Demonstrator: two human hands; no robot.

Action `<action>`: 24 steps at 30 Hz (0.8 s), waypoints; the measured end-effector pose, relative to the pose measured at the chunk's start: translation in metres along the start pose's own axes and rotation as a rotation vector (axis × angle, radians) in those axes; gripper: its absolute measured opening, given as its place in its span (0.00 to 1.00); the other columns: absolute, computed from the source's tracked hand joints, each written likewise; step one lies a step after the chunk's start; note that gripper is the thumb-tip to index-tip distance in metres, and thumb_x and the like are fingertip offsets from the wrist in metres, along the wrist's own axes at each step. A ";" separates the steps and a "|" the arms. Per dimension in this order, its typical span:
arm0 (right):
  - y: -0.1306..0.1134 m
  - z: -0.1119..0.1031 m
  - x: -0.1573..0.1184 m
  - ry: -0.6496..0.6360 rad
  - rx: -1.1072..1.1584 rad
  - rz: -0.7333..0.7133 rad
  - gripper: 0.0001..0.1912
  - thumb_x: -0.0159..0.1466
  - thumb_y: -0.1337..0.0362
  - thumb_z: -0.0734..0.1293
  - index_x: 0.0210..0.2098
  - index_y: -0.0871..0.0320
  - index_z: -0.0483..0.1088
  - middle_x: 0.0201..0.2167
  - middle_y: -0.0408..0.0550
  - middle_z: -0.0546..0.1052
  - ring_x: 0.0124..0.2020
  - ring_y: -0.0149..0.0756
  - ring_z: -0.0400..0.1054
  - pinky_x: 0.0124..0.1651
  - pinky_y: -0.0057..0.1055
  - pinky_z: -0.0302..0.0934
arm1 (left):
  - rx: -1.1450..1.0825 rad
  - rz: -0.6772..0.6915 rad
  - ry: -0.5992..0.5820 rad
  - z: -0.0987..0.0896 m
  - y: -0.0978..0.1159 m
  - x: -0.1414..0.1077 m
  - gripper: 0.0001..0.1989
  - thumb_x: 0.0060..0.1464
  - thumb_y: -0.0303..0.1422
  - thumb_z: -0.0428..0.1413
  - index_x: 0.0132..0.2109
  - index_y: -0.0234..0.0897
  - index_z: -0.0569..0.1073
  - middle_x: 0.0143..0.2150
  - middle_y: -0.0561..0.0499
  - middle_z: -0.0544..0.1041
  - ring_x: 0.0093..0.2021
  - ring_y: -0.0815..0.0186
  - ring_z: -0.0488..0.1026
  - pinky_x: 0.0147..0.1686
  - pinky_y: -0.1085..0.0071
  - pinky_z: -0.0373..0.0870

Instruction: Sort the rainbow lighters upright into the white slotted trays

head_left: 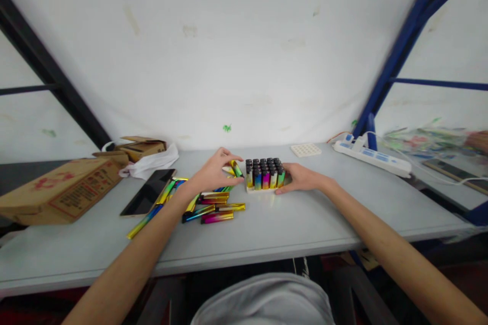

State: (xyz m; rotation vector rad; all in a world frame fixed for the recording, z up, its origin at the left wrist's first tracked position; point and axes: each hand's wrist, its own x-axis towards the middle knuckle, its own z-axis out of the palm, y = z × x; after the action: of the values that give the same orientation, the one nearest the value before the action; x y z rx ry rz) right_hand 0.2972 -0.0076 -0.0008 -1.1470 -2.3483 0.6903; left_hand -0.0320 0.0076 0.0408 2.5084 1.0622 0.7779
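Note:
My left hand (216, 170) pinches a shiny yellow-green lighter (236, 168) between thumb and fingers, just left of a small white tray (263, 191). Several lighters (266, 179) with black tops and bright metallic bodies stand upright in rows in that tray. Around its right side curls my right hand (299, 177), the thumb at the front lower corner and the fingers behind. Beneath and beside my left forearm lies a loose heap of lighters (217, 218) in gold, blue, green and magenta, partly covered by the arm.
A dark phone or tablet (149, 194) lies left of the heap, near a cardboard box (63, 188), a smaller open box (141, 149) and a white plastic bag (152, 161). Toward the wall is another white tray (306, 150) with holes. A power strip (371, 157) stretches along the right.

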 end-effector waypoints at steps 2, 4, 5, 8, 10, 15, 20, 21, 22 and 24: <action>0.000 0.000 0.000 0.003 -0.007 -0.002 0.38 0.50 0.43 0.80 0.53 0.59 0.76 0.45 0.52 0.82 0.47 0.52 0.74 0.52 0.45 0.69 | -0.073 -0.047 0.065 0.000 0.003 0.001 0.22 0.49 0.48 0.66 0.46 0.39 0.81 0.49 0.46 0.67 0.42 0.62 0.74 0.48 0.61 0.76; 0.001 0.000 0.000 0.005 -0.006 -0.004 0.38 0.49 0.43 0.80 0.52 0.58 0.76 0.44 0.52 0.82 0.47 0.52 0.74 0.51 0.45 0.69 | -0.131 -0.078 0.134 0.001 0.005 0.002 0.20 0.51 0.50 0.64 0.40 0.38 0.80 0.46 0.47 0.68 0.39 0.64 0.73 0.42 0.64 0.77; 0.002 0.000 0.000 0.004 -0.004 -0.003 0.37 0.49 0.43 0.80 0.52 0.58 0.76 0.44 0.51 0.82 0.47 0.52 0.75 0.51 0.45 0.69 | -0.140 -0.087 0.171 0.002 0.005 0.003 0.19 0.54 0.50 0.61 0.36 0.37 0.78 0.43 0.47 0.68 0.38 0.64 0.72 0.40 0.65 0.76; 0.003 0.001 0.000 0.001 0.003 0.000 0.36 0.49 0.43 0.80 0.50 0.58 0.76 0.43 0.51 0.82 0.46 0.52 0.75 0.51 0.44 0.69 | -0.144 -0.122 0.260 0.007 0.003 0.006 0.25 0.64 0.51 0.49 0.26 0.38 0.67 0.31 0.50 0.68 0.34 0.64 0.69 0.36 0.69 0.70; 0.003 0.001 0.000 0.000 0.007 0.001 0.36 0.50 0.43 0.80 0.50 0.59 0.76 0.43 0.52 0.82 0.46 0.52 0.75 0.51 0.44 0.69 | -0.229 -0.180 0.270 0.011 0.002 0.007 0.28 0.67 0.52 0.43 0.24 0.39 0.62 0.24 0.52 0.67 0.28 0.67 0.66 0.30 0.71 0.66; 0.002 0.000 0.000 0.006 0.012 0.003 0.36 0.49 0.44 0.81 0.50 0.58 0.76 0.43 0.52 0.82 0.45 0.52 0.74 0.51 0.45 0.69 | -0.600 -0.311 0.175 0.019 0.009 0.008 0.26 0.61 0.58 0.51 0.31 0.40 0.62 0.19 0.58 0.66 0.15 0.74 0.56 0.15 0.75 0.50; 0.002 0.000 0.000 0.009 0.015 0.003 0.37 0.49 0.44 0.81 0.51 0.59 0.76 0.44 0.53 0.82 0.45 0.52 0.75 0.51 0.45 0.69 | -0.694 -0.315 0.205 0.027 0.019 0.008 0.26 0.55 0.57 0.59 0.33 0.40 0.62 0.18 0.62 0.60 0.15 0.76 0.53 0.15 0.79 0.47; 0.003 0.000 0.000 0.010 0.016 0.003 0.37 0.49 0.44 0.81 0.51 0.60 0.76 0.45 0.53 0.82 0.45 0.52 0.75 0.51 0.45 0.69 | -0.702 -0.303 0.196 0.028 0.018 0.009 0.26 0.55 0.58 0.58 0.32 0.39 0.63 0.18 0.61 0.58 0.16 0.76 0.52 0.15 0.79 0.47; 0.003 0.000 0.000 0.010 0.014 0.001 0.38 0.49 0.44 0.81 0.51 0.60 0.76 0.45 0.53 0.82 0.46 0.52 0.74 0.51 0.44 0.69 | -0.728 -0.303 0.173 0.029 0.017 0.009 0.28 0.56 0.60 0.56 0.31 0.39 0.64 0.18 0.61 0.56 0.16 0.76 0.52 0.16 0.79 0.46; 0.004 0.000 0.000 0.005 0.005 -0.003 0.38 0.49 0.44 0.80 0.53 0.59 0.76 0.46 0.53 0.82 0.47 0.52 0.74 0.52 0.44 0.68 | -0.819 -0.348 0.104 0.030 0.015 0.011 0.30 0.56 0.62 0.52 0.28 0.38 0.64 0.18 0.61 0.53 0.16 0.77 0.48 0.16 0.79 0.43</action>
State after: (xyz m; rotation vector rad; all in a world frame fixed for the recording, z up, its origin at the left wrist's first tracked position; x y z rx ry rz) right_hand 0.2992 -0.0058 -0.0034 -1.1417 -2.3421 0.6914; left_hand 0.0004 0.0031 0.0277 1.5678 0.9177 0.9847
